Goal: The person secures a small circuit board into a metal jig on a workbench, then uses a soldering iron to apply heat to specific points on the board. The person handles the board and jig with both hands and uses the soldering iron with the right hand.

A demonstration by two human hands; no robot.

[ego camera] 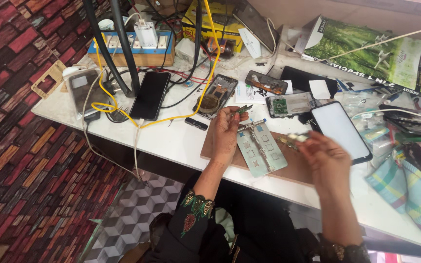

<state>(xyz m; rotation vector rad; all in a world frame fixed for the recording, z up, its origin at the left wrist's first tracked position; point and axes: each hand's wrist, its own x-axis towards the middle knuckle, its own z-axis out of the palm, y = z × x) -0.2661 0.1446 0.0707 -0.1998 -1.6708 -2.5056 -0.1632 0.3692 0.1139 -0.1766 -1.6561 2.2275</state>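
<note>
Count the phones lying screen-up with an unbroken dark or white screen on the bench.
2: a black phone beside the yellow cable, and a white-screened phone beyond the right hand. Opened phone bodies aren't counted; clutter may hide others.

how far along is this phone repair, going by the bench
Done: one phone lies opened, insides showing, and a bare frame sits beside it. In hand: the left hand pinches a small part, the right hand holds a blurred small board over the metal jig. Left: nothing is closed up yet.
</note>
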